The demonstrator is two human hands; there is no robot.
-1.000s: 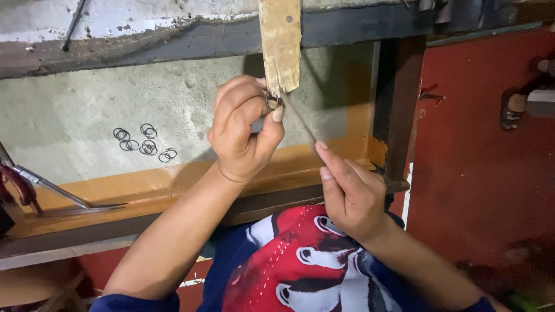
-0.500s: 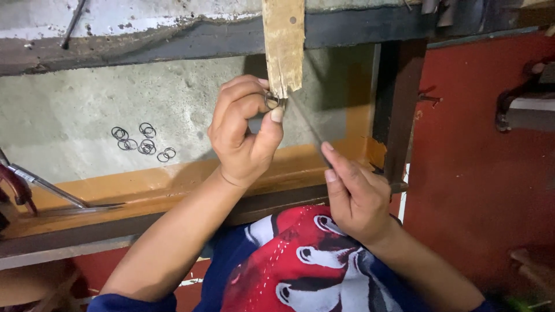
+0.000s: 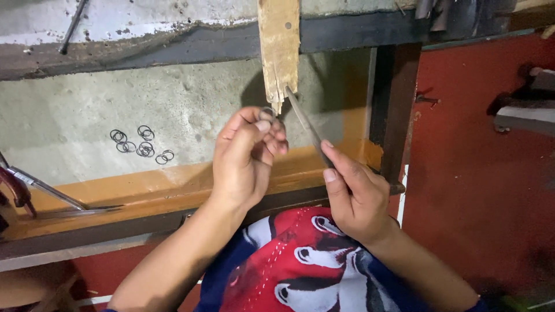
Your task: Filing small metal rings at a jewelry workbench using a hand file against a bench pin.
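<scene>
My left hand [image 3: 245, 156] pinches a small metal ring [image 3: 267, 112] between thumb and fingertips, just below the worn tip of a wooden peg [image 3: 278, 49] that juts down from the bench. My right hand [image 3: 355, 196] grips a slim metal file [image 3: 303, 121], whose tip points up toward the peg's end beside the ring. File and ring are slightly apart.
Several loose metal rings [image 3: 140, 141] lie on the grey bench surface at left. Pliers with red handles [image 3: 23, 188] rest at the far left on the orange wooden rail [image 3: 156, 185]. A dark post [image 3: 396, 110] stands to the right, with a red floor beyond.
My left hand has dropped a little away from the peg with the ring. The file's tip has swung up toward the peg's end.
</scene>
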